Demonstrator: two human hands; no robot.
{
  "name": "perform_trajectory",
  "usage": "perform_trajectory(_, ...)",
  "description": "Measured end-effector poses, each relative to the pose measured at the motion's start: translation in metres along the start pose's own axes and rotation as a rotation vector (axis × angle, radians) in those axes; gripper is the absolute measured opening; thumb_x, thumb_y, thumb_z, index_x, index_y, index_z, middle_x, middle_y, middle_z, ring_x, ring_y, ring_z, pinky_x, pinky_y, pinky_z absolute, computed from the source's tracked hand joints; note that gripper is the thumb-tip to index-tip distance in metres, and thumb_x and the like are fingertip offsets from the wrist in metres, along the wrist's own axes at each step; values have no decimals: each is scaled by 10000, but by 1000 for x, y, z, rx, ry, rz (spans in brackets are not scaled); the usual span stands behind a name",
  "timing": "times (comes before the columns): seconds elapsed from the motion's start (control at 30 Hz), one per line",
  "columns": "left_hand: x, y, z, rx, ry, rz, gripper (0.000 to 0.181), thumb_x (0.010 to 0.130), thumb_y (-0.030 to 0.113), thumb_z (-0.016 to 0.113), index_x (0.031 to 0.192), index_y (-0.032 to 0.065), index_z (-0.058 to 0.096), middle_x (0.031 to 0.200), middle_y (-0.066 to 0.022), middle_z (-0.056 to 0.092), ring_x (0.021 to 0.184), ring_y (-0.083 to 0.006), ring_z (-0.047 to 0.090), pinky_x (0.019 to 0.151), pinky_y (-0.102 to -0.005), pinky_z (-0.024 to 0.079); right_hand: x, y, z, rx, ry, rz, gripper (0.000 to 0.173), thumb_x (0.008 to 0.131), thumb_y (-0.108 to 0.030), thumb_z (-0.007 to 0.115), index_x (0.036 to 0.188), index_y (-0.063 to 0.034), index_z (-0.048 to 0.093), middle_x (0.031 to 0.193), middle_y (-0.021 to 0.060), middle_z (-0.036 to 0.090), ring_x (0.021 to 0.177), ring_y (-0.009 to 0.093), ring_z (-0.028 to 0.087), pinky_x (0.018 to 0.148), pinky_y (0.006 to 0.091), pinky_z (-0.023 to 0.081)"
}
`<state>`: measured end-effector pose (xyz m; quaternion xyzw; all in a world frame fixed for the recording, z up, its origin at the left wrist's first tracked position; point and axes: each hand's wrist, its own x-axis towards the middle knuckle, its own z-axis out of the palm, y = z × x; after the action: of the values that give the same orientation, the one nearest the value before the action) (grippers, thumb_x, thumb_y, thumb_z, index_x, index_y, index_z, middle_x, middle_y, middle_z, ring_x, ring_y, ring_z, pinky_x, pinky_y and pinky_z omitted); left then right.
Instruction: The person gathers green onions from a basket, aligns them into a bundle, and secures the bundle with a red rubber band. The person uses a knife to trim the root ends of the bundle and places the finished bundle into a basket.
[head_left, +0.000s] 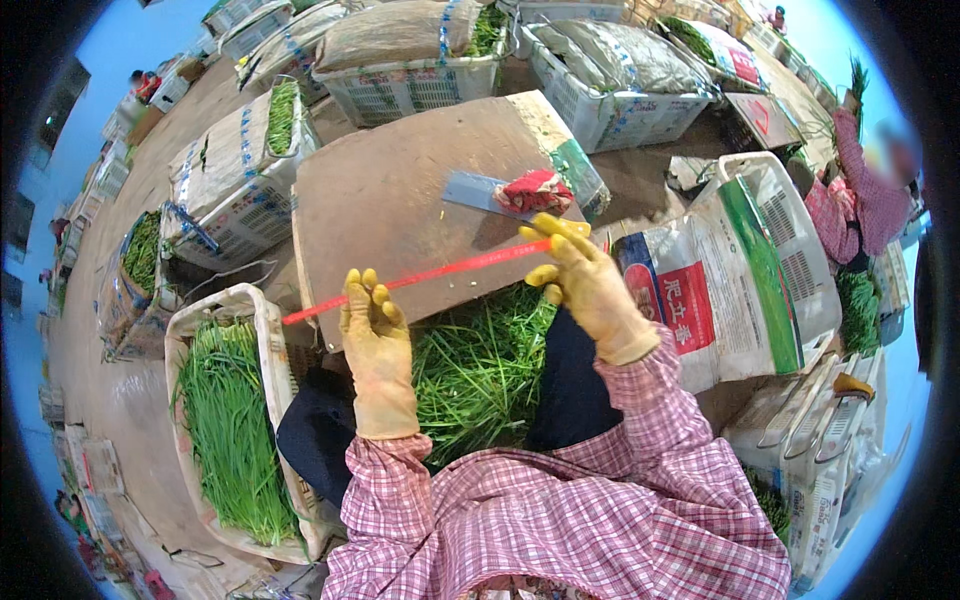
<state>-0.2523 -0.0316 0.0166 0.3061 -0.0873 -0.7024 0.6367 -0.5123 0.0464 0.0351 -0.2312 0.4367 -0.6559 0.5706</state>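
Note:
A red plastic strip (465, 262) stretches taut between my two gloved hands, above the near edge of a brown board (375, 202). My left hand (377, 345) grips it near its left end, which sticks out past the fingers. The strip's right end is pinched in the fingers of my right hand (592, 289). On the board beyond my right hand lie a wide metal blade (471, 193) and a crumpled red cloth (534, 192), which covers part of the blade. Loose green leaves (480, 367) are heaped between my knees, below the board.
A white crate (270, 337) filled with green leafy stalks (232, 435) stands at my left. Printed woven sacking (712, 292) covers a crate at my right, near stacked crates (810, 442). Covered crates (412, 90) line the far side. Another person (870, 187) works at the far right.

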Motion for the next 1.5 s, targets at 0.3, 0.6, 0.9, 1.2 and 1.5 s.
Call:
perform_trajectory(0.3, 3, 39, -88, -557, -77, -113, 246, 984, 188, 631, 1225, 181, 684, 1130, -78, 728, 745, -114, 682, 549, -211, 552, 10, 33, 23, 315, -227, 58, 450, 1052, -350, 522, 1377, -41, 558, 802, 27, 679, 474, 83, 438, 443, 241, 326)
perform_trajectory(0.6, 16, 69, -109, -385, -101, -182, 316, 1011, 117, 584, 1322, 139, 636, 1066, -80, 709, 581, -80, 463, 492, -197, 413, 50, 34, -16, 282, -343, 178, 411, 1072, -263, 485, 1407, -28, 528, 796, -8, 629, 400, 7, 280, 378, 186, 231)
perform_trajectory(0.9, 99, 96, -82, 320, -324, -82, 223, 997, 145, 596, 1193, 90, 686, 919, -38, 701, 516, -61, 420, 460, -188, 346, 122, 23, 3, -721, -252, -184, 338, 1055, -262, 527, 1230, -13, 676, 622, -20, 519, 462, 38, 380, 419, 200, 264)
perform_trajectory(1.2, 168, 73, -72, 1476, -97, 366, 416, 888, 205, 612, 1295, 133, 661, 995, -116, 755, 815, -219, 731, 790, -348, 575, 233, 47, -6, -1134, -325, -5, 302, 1050, -209, 496, 1238, -55, 676, 617, -10, 537, 447, 43, 378, 424, 205, 282)
perform_trajectory(1.5, -24, 256, -194, 1398, 113, 424, 631, 854, 205, 714, 1434, 45, 521, 1399, -159, 593, 1195, -231, 614, 1013, -344, 492, 193, 18, 30, -1075, -373, -52, 362, 1040, -267, 537, 1305, -37, 626, 1327, 14, 637, 485, 7, 328, 441, 180, 267)
